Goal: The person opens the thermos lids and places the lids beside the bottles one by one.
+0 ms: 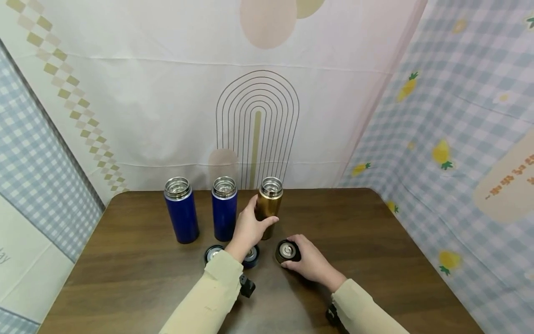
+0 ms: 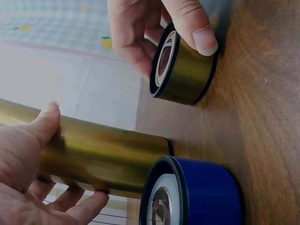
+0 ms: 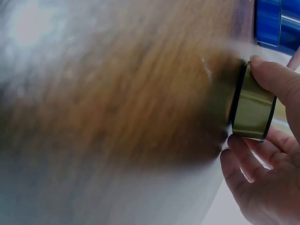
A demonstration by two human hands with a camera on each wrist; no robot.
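Observation:
My left hand [image 1: 248, 227] holds a gold vacuum flask [image 1: 269, 204] by its body, thumb on the near side. The flask stands upright and lidless on the table, its steel mouth bare. Nearer and to the right, my right hand [image 1: 312, 260] grips the gold lid [image 2: 192, 75] by its sides. This lid lies upside down on the tabletop, with its silvery inside facing up. Two blue lids, one on the left [image 1: 213, 252] and one on the right [image 1: 252, 256], lie inside up, partly hidden by my left wrist.
Left of the gold flask stand two lidless blue flasks, one in the middle [image 1: 224, 215] and one at the far left [image 1: 183, 219]. The brown wooden table [image 1: 367, 260] ends at a white patterned cloth [image 1: 175, 111] behind. A checked cloth [image 1: 442, 111] hangs on the right.

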